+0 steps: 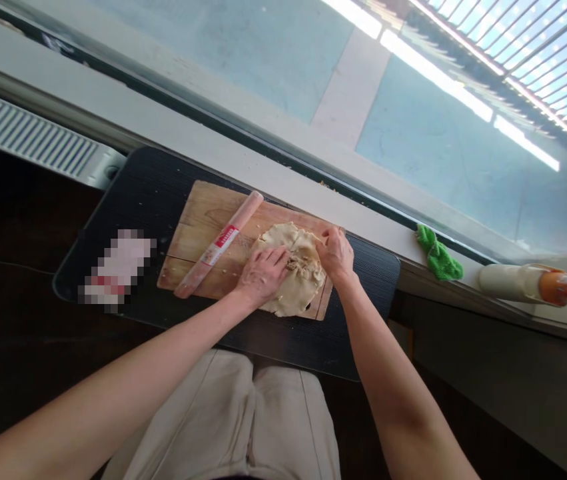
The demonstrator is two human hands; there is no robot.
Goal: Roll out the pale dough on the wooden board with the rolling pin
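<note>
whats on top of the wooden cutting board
On the board: a labelled rolling pin and flattened dough with crumbly bits near its middle, the left hand on it, the right hand at its edge. The wood under the dough is covered from view.

The dough [298, 297] looks matt, the board [206, 208] wooden, the cloth [439, 255] fuzzy.

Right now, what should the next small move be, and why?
Probably the right hand should fold the edge of the dough beside it inward: what looks like crumbly filling lies exposed, and the left hand is over the opposite side.
</note>
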